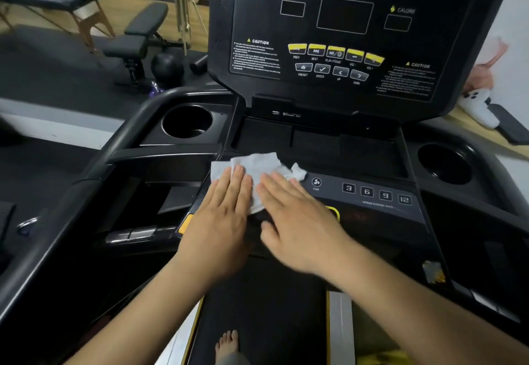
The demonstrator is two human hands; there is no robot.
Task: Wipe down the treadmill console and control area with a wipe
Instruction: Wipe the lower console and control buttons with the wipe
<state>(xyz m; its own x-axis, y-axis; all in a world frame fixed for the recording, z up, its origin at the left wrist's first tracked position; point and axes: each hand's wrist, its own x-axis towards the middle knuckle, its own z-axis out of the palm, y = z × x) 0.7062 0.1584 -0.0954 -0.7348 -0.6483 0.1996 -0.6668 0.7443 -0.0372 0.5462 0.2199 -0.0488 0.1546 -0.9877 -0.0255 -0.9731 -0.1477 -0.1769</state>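
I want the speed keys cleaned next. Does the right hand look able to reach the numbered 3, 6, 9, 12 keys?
Probably yes. The right hand lies flat on the crumpled white wipe, and the numbered keys sit just to its right on the same dark panel, nothing standing between.

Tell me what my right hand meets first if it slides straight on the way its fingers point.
First more of the wipe beneath the right hand, then probably the front lip of the recessed tray; depth is unclear.
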